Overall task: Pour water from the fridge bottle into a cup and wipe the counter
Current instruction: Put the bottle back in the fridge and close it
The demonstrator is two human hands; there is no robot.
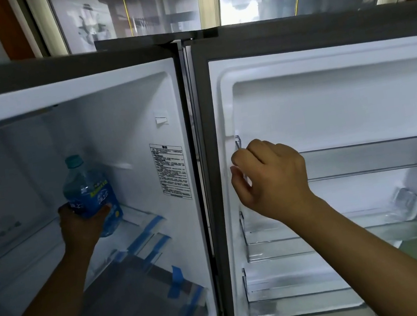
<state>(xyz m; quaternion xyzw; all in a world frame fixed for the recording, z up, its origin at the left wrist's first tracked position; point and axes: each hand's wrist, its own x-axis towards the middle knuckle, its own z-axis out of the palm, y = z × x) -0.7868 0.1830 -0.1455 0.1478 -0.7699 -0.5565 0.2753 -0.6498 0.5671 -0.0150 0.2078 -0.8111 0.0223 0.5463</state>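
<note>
two hands — left hand (82, 228) grips the fridge bottle (88, 193), right hand (273, 175) pinches the door shelf (379, 155).

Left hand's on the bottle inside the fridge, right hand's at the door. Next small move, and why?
Probably draw the bottle out of the fridge toward the body. The left hand grips its lower half, it sits tilted over the glass shelf, and the right hand holds the door shelf, so the door stands open.

We are counting one bottle (90, 195), two hands, namely left hand (81, 224) and right hand (273, 177), three door bins (379, 155) and one warning label (170, 170).
</note>
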